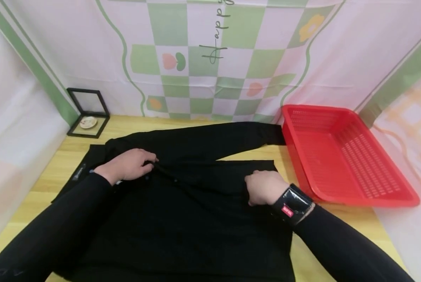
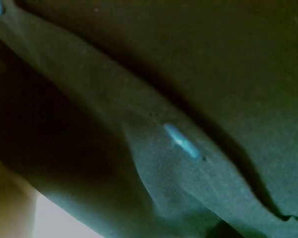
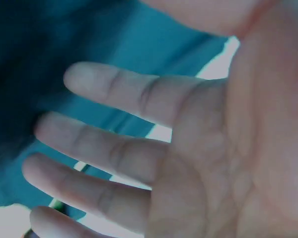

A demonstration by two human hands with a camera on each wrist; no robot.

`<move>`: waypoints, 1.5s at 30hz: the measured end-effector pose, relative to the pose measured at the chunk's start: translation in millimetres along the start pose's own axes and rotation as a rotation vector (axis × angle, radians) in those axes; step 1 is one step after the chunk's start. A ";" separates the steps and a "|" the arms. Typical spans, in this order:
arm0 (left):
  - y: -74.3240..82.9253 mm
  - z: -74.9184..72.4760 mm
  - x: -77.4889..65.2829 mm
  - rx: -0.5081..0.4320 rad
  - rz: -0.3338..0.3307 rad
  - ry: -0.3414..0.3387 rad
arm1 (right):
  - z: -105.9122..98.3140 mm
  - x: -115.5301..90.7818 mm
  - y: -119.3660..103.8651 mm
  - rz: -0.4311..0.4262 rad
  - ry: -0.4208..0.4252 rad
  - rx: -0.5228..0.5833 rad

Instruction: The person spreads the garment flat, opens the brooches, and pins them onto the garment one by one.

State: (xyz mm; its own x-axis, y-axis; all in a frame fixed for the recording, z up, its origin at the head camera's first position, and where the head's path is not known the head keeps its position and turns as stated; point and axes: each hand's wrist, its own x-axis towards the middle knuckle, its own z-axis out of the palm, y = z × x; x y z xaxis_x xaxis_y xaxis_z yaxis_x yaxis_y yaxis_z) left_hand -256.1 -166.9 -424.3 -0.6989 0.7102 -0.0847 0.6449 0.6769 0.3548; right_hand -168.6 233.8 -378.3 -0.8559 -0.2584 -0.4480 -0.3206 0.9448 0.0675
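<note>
A black button-up shirt (image 1: 196,223) lies spread on the table, its collar end to the left and one sleeve (image 1: 210,139) stretched along the back toward the right. My left hand (image 1: 131,164) pinches the shirt's front edge between thumb and fingers, near the collar end. Up close in the left wrist view, the raised edge shows a button (image 2: 181,141) that looks bluish. Over the shirt's hem end is my right hand (image 1: 265,188). In the right wrist view its fingers (image 3: 124,96) are spread and nearly straight, the fabric beyond them and nothing in the palm.
A red plastic basket (image 1: 303,172) stands at the right, and the sleeve's cuff reaches its side. At the back left sits an open black frame-like case (image 1: 106,111) with a small round item (image 1: 88,122) in it. Patterned cloth (image 1: 203,39) hangs behind the wooden table (image 1: 37,188).
</note>
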 end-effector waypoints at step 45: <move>-55.1 -25.2 21.2 0.082 -0.480 0.055 | -41.7 99.3 102.0 0.450 0.423 0.355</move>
State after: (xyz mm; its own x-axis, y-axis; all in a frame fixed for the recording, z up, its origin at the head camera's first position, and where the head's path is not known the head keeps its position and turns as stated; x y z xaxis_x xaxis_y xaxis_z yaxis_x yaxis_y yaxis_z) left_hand -314.2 -194.1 -422.1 -0.9370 0.3045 -0.1710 0.2666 0.9400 0.2128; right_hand -303.2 296.2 -378.7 -0.9813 0.1846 -0.0551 0.1912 0.9681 -0.1618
